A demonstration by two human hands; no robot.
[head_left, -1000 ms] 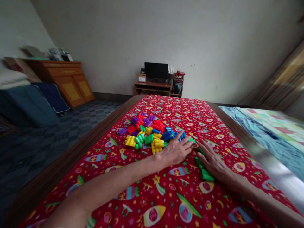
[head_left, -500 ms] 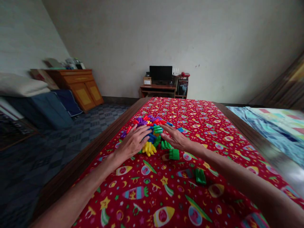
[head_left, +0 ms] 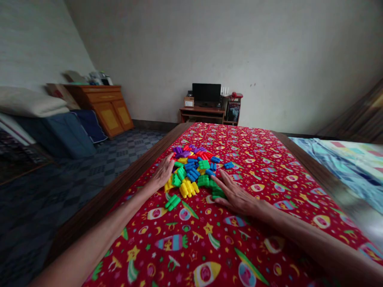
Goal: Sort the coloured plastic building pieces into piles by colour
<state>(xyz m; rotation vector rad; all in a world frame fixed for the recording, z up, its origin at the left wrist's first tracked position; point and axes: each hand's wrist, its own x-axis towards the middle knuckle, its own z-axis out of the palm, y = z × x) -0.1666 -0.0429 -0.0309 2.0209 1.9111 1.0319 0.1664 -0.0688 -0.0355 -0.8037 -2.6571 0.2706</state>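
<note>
A loose pile of plastic building blocks lies on a red patterned cloth [head_left: 191, 239]. My left hand [head_left: 164, 172] rests along the pile's left edge, fingers stretched forward and apart, gripping nothing I can see. On the right side, my right hand [head_left: 235, 194] is spread low over the cloth, its fingers against green blocks [head_left: 218, 191] that it partly covers. Between the hands are yellow blocks [head_left: 189, 188], blue blocks [head_left: 192, 172] and a pale green block [head_left: 204, 164]. Purple blocks [head_left: 181, 152] and red blocks [head_left: 205, 155] sit at the back. One green block [head_left: 172, 202] lies apart in front.
A single blue block [head_left: 229, 165] lies off to the right of the pile. The cloth covers a long table with a dark wooden edge [head_left: 131, 175]. Beyond stand a desk with a monitor [head_left: 206, 95] and a wooden cabinet [head_left: 110, 109]. A bed [head_left: 338, 163] is at the right.
My hands have moved apart, uncovering the pile's middle. The right hand came nearer and to the right; the green block at the front right no longer shows there. A green block now shows front left.
</note>
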